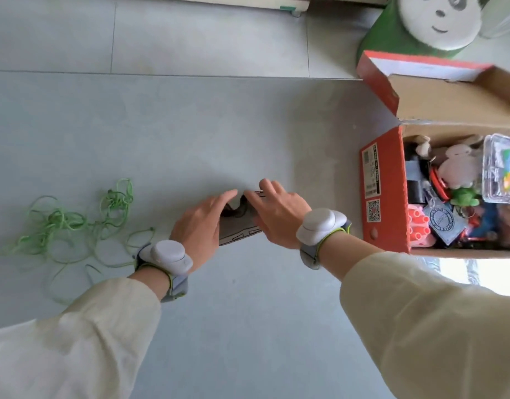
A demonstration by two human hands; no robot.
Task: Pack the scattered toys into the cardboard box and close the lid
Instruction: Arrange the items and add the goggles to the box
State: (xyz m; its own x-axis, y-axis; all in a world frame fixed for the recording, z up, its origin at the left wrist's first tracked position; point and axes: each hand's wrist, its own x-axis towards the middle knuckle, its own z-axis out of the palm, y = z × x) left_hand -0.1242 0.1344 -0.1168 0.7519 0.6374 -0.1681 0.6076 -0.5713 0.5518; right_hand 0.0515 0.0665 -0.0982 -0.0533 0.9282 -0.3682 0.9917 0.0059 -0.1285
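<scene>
Single head-worn view, facing steeply down onto the floor (248, 125), near it; cardboard box (383, 197) cut off at right

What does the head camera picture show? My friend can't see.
The left hand and right hand hold a flat grey toy near the floor. An open cardboard box full of toys sits to the right; tangled green string lies to the left.
</scene>
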